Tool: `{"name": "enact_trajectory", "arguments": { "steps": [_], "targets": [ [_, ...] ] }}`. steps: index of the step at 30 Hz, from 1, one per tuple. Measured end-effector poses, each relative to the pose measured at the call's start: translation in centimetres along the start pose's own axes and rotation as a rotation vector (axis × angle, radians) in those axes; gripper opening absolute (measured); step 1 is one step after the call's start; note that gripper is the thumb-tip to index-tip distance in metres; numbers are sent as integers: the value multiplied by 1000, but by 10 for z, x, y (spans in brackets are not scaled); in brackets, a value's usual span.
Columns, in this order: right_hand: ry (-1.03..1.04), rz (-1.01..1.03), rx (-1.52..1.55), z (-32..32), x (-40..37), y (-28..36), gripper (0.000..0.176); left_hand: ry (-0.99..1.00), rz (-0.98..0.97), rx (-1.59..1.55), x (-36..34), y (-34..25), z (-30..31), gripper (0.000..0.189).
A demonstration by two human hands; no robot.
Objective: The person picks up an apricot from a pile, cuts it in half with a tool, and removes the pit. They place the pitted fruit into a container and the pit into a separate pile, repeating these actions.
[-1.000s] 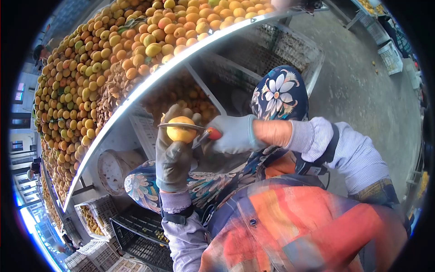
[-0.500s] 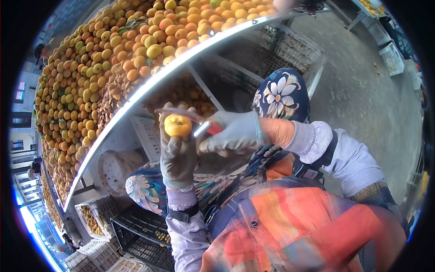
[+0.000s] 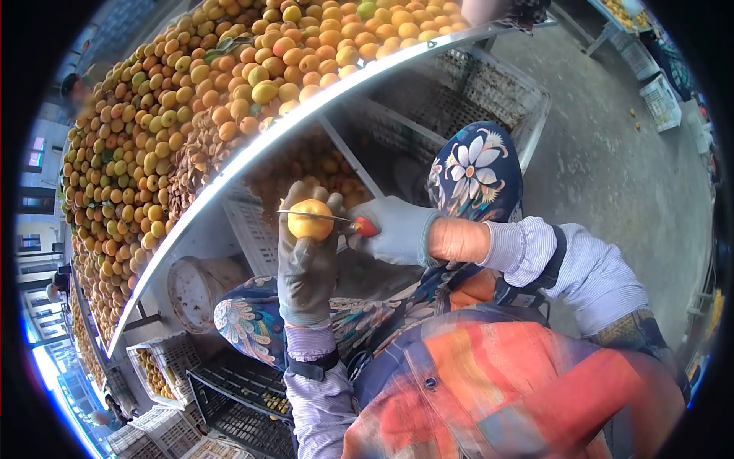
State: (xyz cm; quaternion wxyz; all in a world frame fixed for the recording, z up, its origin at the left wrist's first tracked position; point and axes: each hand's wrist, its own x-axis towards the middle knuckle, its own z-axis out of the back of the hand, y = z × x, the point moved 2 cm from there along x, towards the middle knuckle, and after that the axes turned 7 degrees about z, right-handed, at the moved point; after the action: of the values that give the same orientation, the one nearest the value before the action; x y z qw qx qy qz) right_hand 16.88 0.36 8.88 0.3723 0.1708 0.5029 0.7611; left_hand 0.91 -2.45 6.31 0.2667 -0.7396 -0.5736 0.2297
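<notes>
Knife handle (image 3: 366,226): mostly hidden in right hand (image 3: 394,230); only red end shows. Blade crosses apricot (image 3: 310,228), covering a thin strip; depth of cut can't be told. Fruit's back hidden against left hand (image 3: 306,268).
Fruit heap (image 3: 160,138) on worktop (image 3: 306,112): cut off at top edge. Fruit beneath: dim, blurred.
Pail (image 3: 187,294): partly behind knee (image 3: 248,321).
Black crate (image 3: 241,413), plaid garment (image 3: 489,367): cut off by bottom edge.
</notes>
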Motion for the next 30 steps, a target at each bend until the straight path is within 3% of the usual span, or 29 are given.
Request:
{"name": "enact_trajectory", "arguments": {
  "steps": [6,8,14,16,19,21,24,25,26,28,30],
  "targets": [
    [-78,-25,5,-10,-3,-4,17,-29,24,54,-3,7,-20,86],
    [-133,-86,9,-17,0,-10,18,-214,95,70,-3,11,-22,86],
    [-37,-68,-76,-8,5,-12,24,-110,96,181,-3,-3,-17,78],
    [-27,-8,-86,5,7,2,24,-63,55,488,0,-20,-26,78],
    [24,-27,-79,9,10,8,20,-106,81,463,1,-29,-37,74],
    [31,-83,80,-1,12,0,17,-132,78,426,1,-20,-39,73],
    [-192,-170,80,-42,6,-29,14,-294,30,475,0,10,-33,70],
    [-353,-81,97,-59,4,-45,16,-277,103,490,-3,16,-27,71],
    [-349,-84,95,-53,1,-44,16,-280,104,485,-4,18,-25,71],
    [-96,-215,168,-33,-3,-28,18,-272,175,432,-5,20,-21,72],
    [-50,-253,85,-19,-2,-18,20,-213,168,421,0,16,-20,71]
  ]
}}
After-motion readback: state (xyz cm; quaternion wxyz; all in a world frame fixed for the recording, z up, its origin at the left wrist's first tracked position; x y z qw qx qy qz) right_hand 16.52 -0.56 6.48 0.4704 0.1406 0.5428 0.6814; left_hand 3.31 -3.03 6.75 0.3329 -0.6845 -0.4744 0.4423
